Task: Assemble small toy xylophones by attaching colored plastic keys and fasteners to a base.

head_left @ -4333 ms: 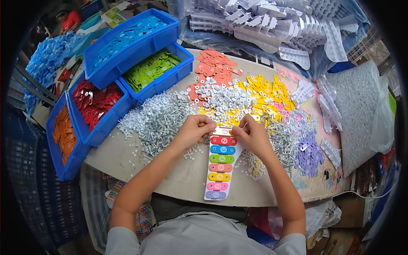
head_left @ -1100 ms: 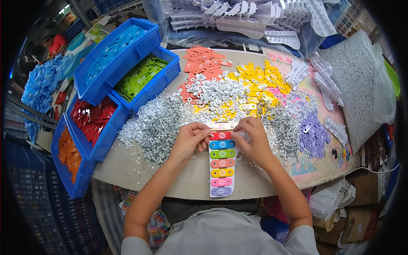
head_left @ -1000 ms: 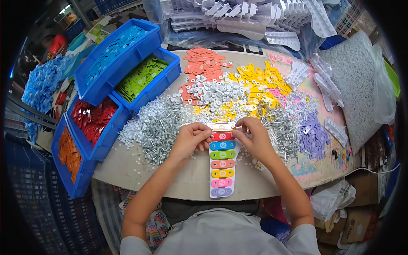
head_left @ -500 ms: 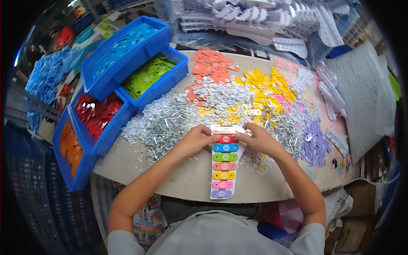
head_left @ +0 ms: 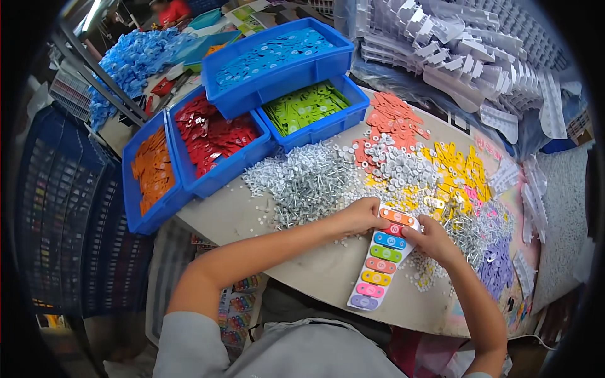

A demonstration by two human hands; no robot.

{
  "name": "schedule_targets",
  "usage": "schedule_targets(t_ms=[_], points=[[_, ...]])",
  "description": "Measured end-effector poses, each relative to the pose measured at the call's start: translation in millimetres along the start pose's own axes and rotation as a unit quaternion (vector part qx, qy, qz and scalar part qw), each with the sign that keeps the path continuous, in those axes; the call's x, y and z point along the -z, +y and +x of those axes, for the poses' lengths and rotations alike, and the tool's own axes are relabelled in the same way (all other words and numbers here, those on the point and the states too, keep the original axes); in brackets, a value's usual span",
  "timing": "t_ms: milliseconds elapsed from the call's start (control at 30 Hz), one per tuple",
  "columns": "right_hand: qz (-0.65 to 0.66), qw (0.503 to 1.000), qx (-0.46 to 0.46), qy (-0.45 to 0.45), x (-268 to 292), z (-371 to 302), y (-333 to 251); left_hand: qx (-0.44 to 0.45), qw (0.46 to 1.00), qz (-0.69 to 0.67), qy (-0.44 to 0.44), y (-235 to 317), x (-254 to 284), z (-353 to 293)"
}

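A toy xylophone [head_left: 380, 264] with a white base and a row of coloured bars lies near the table's front edge, slanting in the view. Its top bar [head_left: 397, 217] is orange; red, blue, green, coral, yellow, pink and purple ones follow below. My left hand [head_left: 363, 216] is closed on the left edge of its upper end, thumb by the red bar. From the right side my right hand [head_left: 435, 239] grips it, thumb at the blue and red bars. Fingertips of both hands are partly hidden behind the base.
Blue bins hold blue [head_left: 277, 57], green [head_left: 305, 107], red [head_left: 211, 135] and orange bars [head_left: 153, 170]. Heaps of metal pins [head_left: 309, 186], white washers [head_left: 403, 162], coral [head_left: 394, 120], yellow [head_left: 460, 173] and purple bars [head_left: 496, 264] cover the table. White xylophone bases [head_left: 466, 57] are stacked behind.
The view has swung left, so the table and bins appear farther right. The xylophone now slants instead of standing straight in the picture. Both hands keep hold of its upper end.
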State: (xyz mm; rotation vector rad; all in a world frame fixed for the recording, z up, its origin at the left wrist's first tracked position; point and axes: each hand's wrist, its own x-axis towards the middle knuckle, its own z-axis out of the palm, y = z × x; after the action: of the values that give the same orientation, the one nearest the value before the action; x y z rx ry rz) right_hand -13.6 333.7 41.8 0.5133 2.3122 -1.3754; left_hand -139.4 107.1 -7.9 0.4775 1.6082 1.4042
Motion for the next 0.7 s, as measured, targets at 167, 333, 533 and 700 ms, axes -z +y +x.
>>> schedule_targets(t_ms=[167,333,533,700], points=[[0.015,0.994,0.027,0.108,-14.7,-12.0,2.2,-0.104,0.966,0.171,0.163,5.8,2.2,-34.3],[0.073,0.964,0.084,0.243,-22.2,-57.9,18.4,-0.233,0.799,0.349,0.431,22.9,77.0,-96.2],[-0.015,0.927,0.122,0.353,-50.3,-80.5,25.4,-0.105,0.795,0.44,0.405,-18.7,149.7,-128.1],[-0.163,0.856,0.153,0.467,2.3,-81.7,40.5,-0.163,0.813,0.401,0.388,-24.5,148.5,-122.9]])
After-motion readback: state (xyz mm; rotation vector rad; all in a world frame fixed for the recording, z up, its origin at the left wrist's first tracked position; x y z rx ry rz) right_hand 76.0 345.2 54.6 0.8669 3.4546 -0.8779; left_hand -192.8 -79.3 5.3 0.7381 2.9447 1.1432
